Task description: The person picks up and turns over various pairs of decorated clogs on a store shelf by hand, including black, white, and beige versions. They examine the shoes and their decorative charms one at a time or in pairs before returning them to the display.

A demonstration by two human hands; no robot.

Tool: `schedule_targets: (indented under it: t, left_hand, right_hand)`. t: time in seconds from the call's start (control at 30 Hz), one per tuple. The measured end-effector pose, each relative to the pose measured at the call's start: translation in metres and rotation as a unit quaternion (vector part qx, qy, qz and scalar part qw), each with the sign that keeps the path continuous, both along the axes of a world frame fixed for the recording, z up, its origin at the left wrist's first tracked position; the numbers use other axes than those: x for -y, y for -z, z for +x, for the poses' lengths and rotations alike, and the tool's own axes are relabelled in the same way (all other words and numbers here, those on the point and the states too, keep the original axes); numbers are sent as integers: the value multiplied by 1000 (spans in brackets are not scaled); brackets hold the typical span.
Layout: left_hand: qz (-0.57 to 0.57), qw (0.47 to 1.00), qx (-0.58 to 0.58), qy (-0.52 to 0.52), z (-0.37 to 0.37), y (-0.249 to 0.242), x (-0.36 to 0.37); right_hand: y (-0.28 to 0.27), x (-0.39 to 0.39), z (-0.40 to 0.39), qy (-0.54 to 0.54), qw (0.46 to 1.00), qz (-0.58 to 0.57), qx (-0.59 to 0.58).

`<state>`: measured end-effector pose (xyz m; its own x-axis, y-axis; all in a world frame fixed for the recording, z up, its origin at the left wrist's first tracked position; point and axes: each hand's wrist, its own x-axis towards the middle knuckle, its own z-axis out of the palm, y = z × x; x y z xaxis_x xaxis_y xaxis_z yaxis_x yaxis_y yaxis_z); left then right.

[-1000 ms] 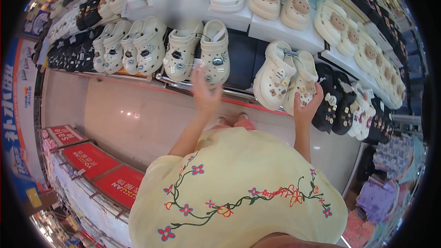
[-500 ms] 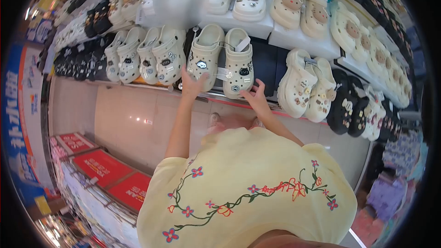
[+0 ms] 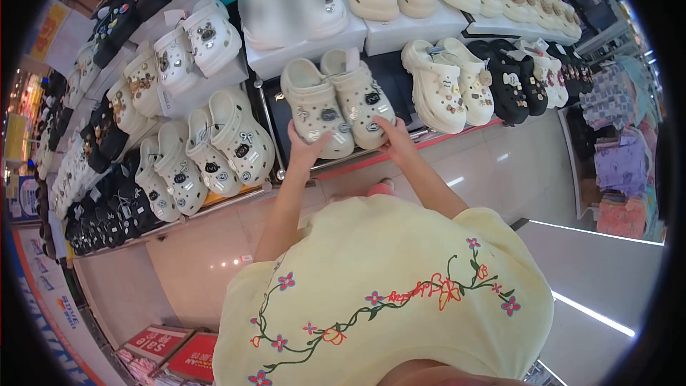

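A pair of cream clogs with black and silver charms sits between my hands at the shelf's front edge. My left hand (image 3: pixel 306 150) grips the left clog (image 3: pixel 311 104), thumb over its toe and fingers along the outer side. On the toe of the right clog (image 3: pixel 357 93), my right hand (image 3: pixel 394 137) presses its thumb, the other fingers curling at the side. Both clogs lean against each other, toes toward me. A white tag (image 3: pixel 351 59) sticks up at the right clog's opening. The fingers' undersides are partly hidden.
More cream clogs (image 3: pixel 241 136) stand to the left, and chunky cream clogs (image 3: pixel 436 89) and black clogs (image 3: pixel 502 82) to the right. White boxes (image 3: pixel 414 28) behind carry further pairs. Red sale signs (image 3: pixel 153 343) are at lower left, with folded lilac cloth (image 3: pixel 620 164) at right.
The two clogs, apart before, are now pressed together. My right thumb has come onto the right clog's toe. The view has swung, so the shelf now slants.
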<state>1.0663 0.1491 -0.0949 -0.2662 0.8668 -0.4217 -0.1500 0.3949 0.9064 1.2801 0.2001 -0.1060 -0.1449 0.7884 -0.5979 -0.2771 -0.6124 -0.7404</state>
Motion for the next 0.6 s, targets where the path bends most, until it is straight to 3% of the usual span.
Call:
schedule_targets:
  t: [0.1, 0.2, 0.43, 0.5, 0.6]
  left_hand:
    - [-4, 997, 54, 56, 15, -9, -3]
    - [33, 992, 81, 95, 31, 18, -10]
    - [83, 994, 5, 77, 41, 37, -24]
    - [83, 995, -29, 53, 41, 39, -22]
    - [61, 997, 15, 34, 34, 35, -9]
  right_hand:
    - [6, 8, 22, 71, 997, 7, -30]
    - [15, 8, 46, 120, 990, 13, -69]
    - [-1, 16, 35, 182, 978, -23, -102]
    - [-2, 19, 35, 171, 982, -25, -80]
    - [1, 18, 43, 100, 994, -14, -41]
